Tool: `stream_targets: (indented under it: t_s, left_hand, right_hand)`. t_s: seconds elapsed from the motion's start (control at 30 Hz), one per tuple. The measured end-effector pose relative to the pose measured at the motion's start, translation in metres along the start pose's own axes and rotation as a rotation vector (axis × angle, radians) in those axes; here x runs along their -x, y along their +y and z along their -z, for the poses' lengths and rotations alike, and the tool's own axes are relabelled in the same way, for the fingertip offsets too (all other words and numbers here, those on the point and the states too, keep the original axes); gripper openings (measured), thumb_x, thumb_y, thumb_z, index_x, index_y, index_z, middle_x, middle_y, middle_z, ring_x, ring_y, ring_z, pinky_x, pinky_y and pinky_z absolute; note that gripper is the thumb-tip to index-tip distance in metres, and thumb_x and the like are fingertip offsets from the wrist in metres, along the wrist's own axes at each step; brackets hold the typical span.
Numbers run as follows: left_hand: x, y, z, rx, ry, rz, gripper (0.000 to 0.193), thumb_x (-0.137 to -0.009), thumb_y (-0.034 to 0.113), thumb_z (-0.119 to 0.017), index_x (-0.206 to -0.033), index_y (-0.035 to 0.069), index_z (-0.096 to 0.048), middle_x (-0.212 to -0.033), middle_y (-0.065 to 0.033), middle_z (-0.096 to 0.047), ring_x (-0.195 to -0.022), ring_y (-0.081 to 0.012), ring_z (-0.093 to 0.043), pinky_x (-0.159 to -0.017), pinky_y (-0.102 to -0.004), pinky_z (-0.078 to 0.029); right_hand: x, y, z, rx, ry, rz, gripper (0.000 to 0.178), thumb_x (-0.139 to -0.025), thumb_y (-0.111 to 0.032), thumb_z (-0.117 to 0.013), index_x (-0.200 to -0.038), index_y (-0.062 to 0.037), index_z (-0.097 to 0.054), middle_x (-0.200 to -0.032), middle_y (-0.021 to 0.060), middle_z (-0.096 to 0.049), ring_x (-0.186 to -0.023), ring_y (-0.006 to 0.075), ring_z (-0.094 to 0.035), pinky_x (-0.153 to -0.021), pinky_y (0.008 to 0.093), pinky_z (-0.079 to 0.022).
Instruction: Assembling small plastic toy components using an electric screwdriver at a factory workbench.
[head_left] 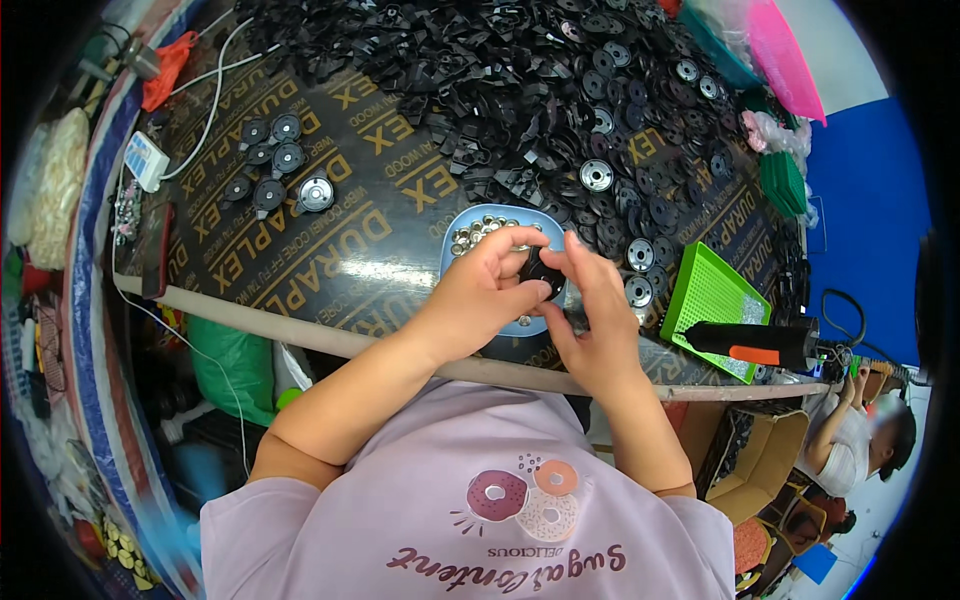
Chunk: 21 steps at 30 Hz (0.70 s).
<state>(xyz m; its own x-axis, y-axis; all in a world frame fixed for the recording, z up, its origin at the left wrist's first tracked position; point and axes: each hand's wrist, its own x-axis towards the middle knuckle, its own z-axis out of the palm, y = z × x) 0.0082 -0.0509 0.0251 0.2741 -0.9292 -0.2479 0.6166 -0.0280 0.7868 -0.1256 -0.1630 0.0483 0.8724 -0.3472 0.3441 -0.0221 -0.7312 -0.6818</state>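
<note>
Over a blue tray (449,236) of small shiny metal rings, my two hands meet around a round black plastic disc (541,274). My left hand (490,285) pinches the disc's edge between thumb and fingers. From the other side, my right hand (600,315) curves its fingers against the same disc. Part of the disc is hidden by the fingers. Just right of my right hand lie black discs with silvery metal centres (639,254).
A large heap of black plastic parts (480,90) covers the table's far side. Several assembled discs (288,157) lie at left. A green basket (690,285) and a black-and-orange power screwdriver (750,342) are at right. Another person (850,440) sits at far right.
</note>
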Motion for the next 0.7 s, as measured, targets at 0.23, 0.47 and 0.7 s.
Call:
stream_targets:
  t_s: [0.23,0.47,0.7]
  left_hand:
    - [0.007,0.031,0.032,-0.182,0.030,-0.124,0.028,-0.091,-0.002,-0.059,-0.118,0.005,-0.052,-0.108,-0.0071,-0.065,-0.094,-0.0133,-0.063,-0.069,-0.0264,-0.056]
    - [0.041,0.170,0.175,-0.705,0.756,-0.336,0.031,-0.088,0.006,-0.063,-0.119,0.008,-0.057,-0.101,-0.0057,-0.064,-0.083,-0.0175,-0.067,-0.070,-0.0283,-0.056]
    - [0.067,0.201,0.357,-1.008,0.929,-0.100,0.036,-0.072,0.005,-0.077,-0.106,0.004,-0.066,-0.094,-0.0047,-0.066,-0.085,-0.0172,-0.060,-0.076,-0.0285,-0.047]
  right_hand:
    - [0.004,-0.012,-0.008,-0.002,0.003,-0.044,0.076,-0.072,-0.003,-0.078,-0.140,-0.0030,-0.042,-0.131,0.0161,-0.055,-0.114,0.0359,-0.055,-0.097,0.0410,-0.043]
    - [0.013,0.017,0.011,-0.124,0.089,-0.186,0.061,-0.071,0.002,-0.074,-0.129,-0.0021,-0.055,-0.129,0.0150,-0.059,-0.118,0.0302,-0.056,-0.097,0.0369,-0.045]
    - [0.012,0.006,0.006,-0.060,0.046,-0.190,0.056,-0.073,0.001,-0.074,-0.126,-0.0032,-0.058,-0.122,0.0144,-0.062,-0.112,0.0316,-0.057,-0.096,0.0389,-0.044]
